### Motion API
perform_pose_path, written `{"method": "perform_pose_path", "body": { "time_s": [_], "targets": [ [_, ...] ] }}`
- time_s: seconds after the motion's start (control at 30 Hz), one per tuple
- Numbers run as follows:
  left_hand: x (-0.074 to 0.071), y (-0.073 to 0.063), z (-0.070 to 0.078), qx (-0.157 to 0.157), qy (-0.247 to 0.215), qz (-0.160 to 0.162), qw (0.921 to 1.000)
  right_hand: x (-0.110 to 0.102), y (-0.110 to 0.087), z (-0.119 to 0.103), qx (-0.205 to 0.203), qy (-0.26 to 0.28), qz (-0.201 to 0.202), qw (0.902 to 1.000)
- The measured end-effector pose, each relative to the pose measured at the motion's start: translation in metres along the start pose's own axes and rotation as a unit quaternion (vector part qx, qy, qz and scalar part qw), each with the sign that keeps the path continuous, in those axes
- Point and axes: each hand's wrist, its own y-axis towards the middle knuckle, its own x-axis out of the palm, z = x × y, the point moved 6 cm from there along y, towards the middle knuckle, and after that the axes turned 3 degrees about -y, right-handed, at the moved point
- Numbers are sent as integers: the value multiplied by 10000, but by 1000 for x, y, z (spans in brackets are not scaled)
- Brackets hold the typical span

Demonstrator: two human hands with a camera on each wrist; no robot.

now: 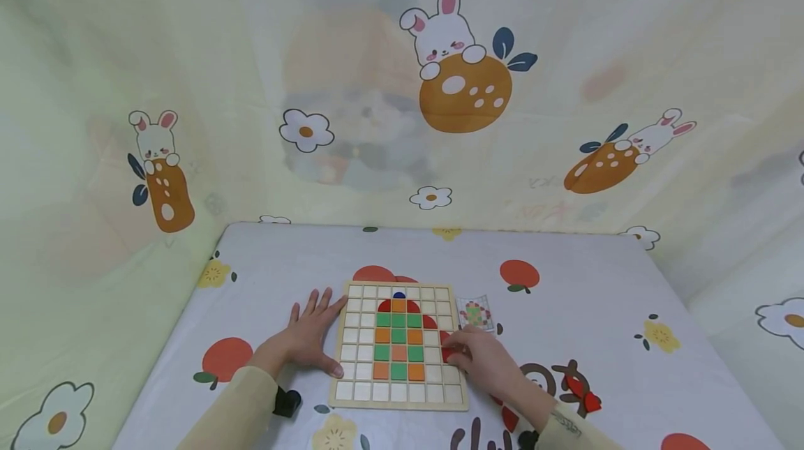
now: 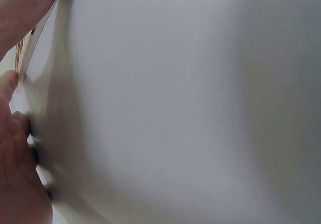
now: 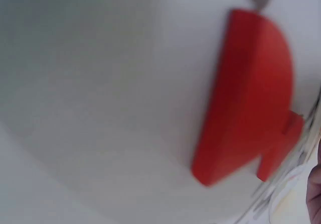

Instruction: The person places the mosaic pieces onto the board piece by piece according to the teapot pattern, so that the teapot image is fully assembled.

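A light wooden grid board (image 1: 398, 405) lies flat on the table, with green, orange and salmon square tiles in its middle columns. Red curved pieces (image 1: 430, 322) step down its right side, and a blue piece (image 1: 398, 295) sits near the top. My left hand (image 1: 308, 338) is spread on the cloth with thumb and a fingertip at the board's left edge. At the right edge, my right hand (image 1: 480, 359) has thumb and fingers bent round a red curved piece (image 1: 446, 352) on the board, partly covered by the fingertips.
A small picture card (image 1: 475, 314) lies beside the board's upper right. Red blocks (image 3: 251, 98) rest on the table under the right wrist. Printed cloth covers the table (image 1: 565, 282), and a patterned curtain (image 1: 352, 52) hangs behind and at both sides.
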Motion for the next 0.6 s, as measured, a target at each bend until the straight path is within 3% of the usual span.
{"method": "perform_pose_path", "body": {
  "time_s": [0.27,0.6],
  "targets": [
    [2,3,-3,-47,80,-5,10000,-6,-5,6,468,-50,138,9988],
    [2,3,-3,9,45,-23,10000,-2,-4,3,400,50,88,9991]
  ]
}}
